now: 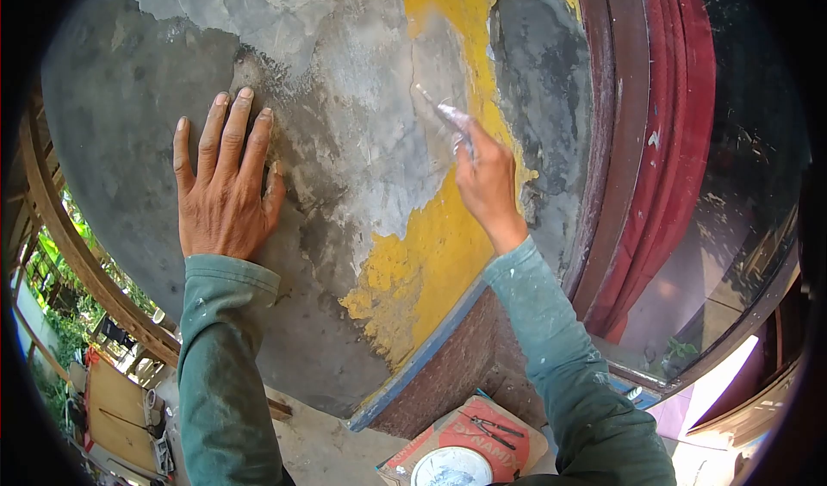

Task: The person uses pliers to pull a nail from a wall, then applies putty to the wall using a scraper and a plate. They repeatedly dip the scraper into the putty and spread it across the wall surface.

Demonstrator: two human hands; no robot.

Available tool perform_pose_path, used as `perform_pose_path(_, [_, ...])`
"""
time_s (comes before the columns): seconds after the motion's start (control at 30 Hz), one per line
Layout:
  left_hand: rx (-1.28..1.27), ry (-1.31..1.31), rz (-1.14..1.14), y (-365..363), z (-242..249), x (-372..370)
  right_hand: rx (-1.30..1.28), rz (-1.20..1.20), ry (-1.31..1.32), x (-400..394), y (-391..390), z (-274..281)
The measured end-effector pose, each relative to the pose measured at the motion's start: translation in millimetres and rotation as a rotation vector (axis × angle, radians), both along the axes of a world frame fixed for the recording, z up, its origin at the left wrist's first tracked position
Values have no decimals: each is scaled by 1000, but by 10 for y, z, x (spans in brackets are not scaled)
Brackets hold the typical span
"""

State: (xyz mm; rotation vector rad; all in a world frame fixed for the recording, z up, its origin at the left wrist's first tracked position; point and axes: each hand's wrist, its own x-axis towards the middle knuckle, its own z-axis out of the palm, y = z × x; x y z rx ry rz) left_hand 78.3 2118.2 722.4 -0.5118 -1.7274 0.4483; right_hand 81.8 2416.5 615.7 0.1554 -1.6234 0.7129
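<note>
My left hand lies flat with fingers spread on the dark grey plaster of the wall. My right hand is closed around a slim, pale-smeared hand tool, blurred by motion. Its narrow tip points up and left, right at a thin vertical crack in the light grey patch. Around that patch, yellow paint has flaked away in ragged edges. The exact kind of tool I cannot tell.
A brown frame and red cloth border the wall at right. Below, pliers and a round white container rest on a red-and-brown printed bag. A blue-edged ledge runs along the wall's bottom.
</note>
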Motion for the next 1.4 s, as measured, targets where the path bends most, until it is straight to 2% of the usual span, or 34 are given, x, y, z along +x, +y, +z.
perform_pose_path(0.07, [-1,11,9,2,1,-8,-191,-130,-145,-208,321,123])
perform_pose_path(0.2, [-3,22,34,6,-1,-9,-260,-323,-267,-592,634,74])
perform_pose_path(0.3, [1,26,43,5,-3,-23,-305,-303,-327,-634,450,80])
perform_pose_path(0.37, [-3,30,41,4,-7,-28,-259,-186,-269,-490,207,113])
perform_pose_path(0.53, [-4,40,33,6,-6,-33,-186,-109,-232,-134,-322,75])
perform_pose_path(0.6, [-4,34,43,5,-2,-20,-7,-28,-112,-57,-475,-79])
perform_pose_path(0.7, [-14,15,-12,-8,-4,-16,1,62,-10,58,-491,-253])
perform_pose_path(0.83, [-41,35,-26,3,3,2,-181,-57,-21,-8,-315,-89])
perform_pose_path(0.9, [-45,44,-33,7,2,6,-209,-209,98,-202,-314,24])
perform_pose_path(1.1, [-75,58,-9,32,5,35,-266,-231,179,-569,-756,276])
perform_pose_path(1.2, [-78,57,2,27,9,35,-267,-239,61,-587,-1040,241])
perform_pose_path(1.3, [-80,63,-7,21,-4,0,-203,-185,140,-417,-1164,63])
perform_pose_path(1.4, [-86,75,-7,21,4,15,14,64,82,35,-1017,-153])
